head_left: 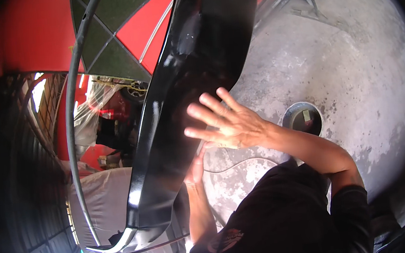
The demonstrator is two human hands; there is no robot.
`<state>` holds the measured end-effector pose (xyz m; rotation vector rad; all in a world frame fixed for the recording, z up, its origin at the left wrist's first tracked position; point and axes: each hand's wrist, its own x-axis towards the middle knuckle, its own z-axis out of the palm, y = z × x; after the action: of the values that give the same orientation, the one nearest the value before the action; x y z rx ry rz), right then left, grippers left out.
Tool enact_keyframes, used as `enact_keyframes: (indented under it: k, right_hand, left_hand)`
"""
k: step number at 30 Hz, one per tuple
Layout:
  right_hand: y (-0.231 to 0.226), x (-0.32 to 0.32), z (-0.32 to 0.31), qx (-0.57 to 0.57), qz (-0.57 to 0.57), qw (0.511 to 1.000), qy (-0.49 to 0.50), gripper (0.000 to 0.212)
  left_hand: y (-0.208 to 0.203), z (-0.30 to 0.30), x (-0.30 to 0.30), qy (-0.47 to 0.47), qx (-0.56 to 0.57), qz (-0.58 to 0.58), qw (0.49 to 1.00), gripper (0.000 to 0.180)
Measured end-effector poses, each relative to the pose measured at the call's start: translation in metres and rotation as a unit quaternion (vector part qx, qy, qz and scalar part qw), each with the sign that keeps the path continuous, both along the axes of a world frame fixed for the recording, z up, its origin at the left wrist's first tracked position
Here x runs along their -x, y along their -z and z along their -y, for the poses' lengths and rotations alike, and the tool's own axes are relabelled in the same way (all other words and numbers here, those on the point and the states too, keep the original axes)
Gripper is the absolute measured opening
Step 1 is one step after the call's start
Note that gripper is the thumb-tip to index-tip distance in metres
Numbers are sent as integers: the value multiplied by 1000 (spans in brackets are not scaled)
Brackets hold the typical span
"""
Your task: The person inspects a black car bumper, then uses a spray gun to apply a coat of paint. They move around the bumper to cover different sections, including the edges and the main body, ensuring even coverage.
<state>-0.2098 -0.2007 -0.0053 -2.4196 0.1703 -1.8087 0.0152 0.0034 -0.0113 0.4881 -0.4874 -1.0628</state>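
Head view: the right hand (229,123), fingers spread, overlaps the edge of a long black panel (170,115) slanting to its left; the left hand (195,171) sits below, beside that edge, grip unclear. I cannot tell whether either touches it.

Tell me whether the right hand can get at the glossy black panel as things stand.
Probably yes: the right hand, spread open, is right by the glossy black panel, with nothing visible in between; whether they touch, I can't tell.
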Motion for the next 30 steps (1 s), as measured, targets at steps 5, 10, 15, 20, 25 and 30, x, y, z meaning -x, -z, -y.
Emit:
enact_keyframes:
  k: [5,10,15,20,25,30]
  right_hand:
    - [-29,15,41,-107,100,986,79,101]
    - [-29,10,30,-79,41,995,47,92]
    - [1,20,-7,-65,56,995,-51,71]
    - [-21,34,7,-124,106,986,17,66]
    - [-3,35,7,-186,118,975,21,55]
    - [39,31,-20,-277,74,958,4,37]
  left_hand:
    - [-6,2,4,-30,-63,120,990,76]
    - [3,1,-10,2,-41,145,989,77]
    - [-1,4,-8,-12,-41,149,988,76]
    - [8,-1,-26,10,-17,81,996,73]
    - [24,5,-58,23,-27,154,987,70]
    - [26,5,-81,45,12,119,992,67]
